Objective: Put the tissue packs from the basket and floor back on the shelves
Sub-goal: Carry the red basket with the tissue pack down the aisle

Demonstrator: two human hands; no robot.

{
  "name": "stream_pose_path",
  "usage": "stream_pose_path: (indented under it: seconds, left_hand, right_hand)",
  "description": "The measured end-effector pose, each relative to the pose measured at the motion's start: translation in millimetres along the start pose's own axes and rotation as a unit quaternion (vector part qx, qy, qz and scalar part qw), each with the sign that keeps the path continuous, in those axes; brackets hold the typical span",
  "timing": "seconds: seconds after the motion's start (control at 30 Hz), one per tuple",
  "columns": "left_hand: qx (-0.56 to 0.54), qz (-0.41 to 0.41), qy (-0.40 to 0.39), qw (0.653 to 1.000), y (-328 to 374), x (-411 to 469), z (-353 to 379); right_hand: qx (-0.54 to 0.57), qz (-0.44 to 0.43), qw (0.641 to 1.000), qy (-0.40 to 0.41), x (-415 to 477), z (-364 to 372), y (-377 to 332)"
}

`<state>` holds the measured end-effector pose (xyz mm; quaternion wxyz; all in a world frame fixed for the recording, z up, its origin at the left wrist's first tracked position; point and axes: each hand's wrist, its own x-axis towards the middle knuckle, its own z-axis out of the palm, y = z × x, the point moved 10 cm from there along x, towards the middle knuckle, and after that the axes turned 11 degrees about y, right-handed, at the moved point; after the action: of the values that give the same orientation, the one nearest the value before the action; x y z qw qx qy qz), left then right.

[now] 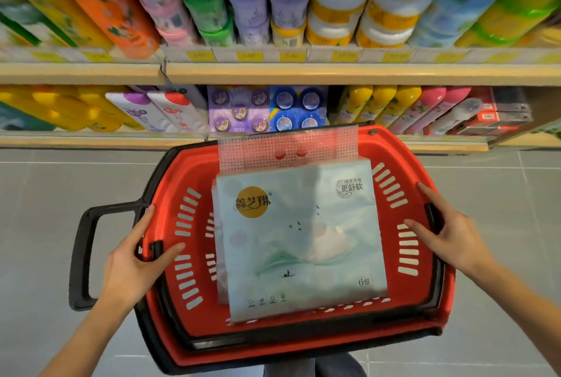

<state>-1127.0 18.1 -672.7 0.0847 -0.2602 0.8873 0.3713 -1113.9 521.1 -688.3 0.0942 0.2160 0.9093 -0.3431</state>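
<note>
A red plastic basket (194,310) with black trim fills the middle of the head view, in front of the shelves. Inside it lies a large pale blue-green tissue pack (300,237) with a gold round logo and a perforated carry flap at its far end. My left hand (136,261) grips the basket's left rim, thumb over the edge by the black handle hinge. My right hand (446,231) rests on the right rim, fingers spread over the hinge there. Neither hand touches the pack.
A black handle (82,255) sticks out to the basket's left. Two wooden shelves (334,73) stand ahead, packed with air-freshener cans, bottles and boxed goods. Grey tiled floor (45,194) lies on both sides. Dark trousers (337,366) show below the basket.
</note>
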Motion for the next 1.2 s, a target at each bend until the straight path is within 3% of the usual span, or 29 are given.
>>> stream_pose_path:
  seconds: [0.3, 0.5, 0.7, 0.93, 1.2]
  left_hand:
    - [-0.004, 0.020, 0.076, 0.997, 83.0, -76.4, -144.9]
    - [-0.030, 0.012, 0.146, 0.989, 126.1, -142.0, -263.0]
    - [-0.056, 0.012, 0.227, 0.972, 148.2, -221.3, -380.8]
    - [-0.093, -0.018, 0.325, 0.941, 106.9, -301.2, -506.2]
    - [-0.139, -0.074, 0.444, 0.882, 14.2, -377.5, -628.6]
  right_hand:
    - [0.036, -0.075, 0.996, 0.020, -51.8, -111.9, -124.5]
    - [0.038, -0.189, 0.979, 0.059, -94.1, -192.6, -236.7]
    - [0.063, -0.292, 0.954, 0.032, -137.4, -246.8, -352.1]
    - [0.105, -0.401, 0.910, -0.019, -199.3, -255.4, -494.0]
    - [0.159, -0.483, 0.852, -0.123, -285.8, -175.3, -655.6]
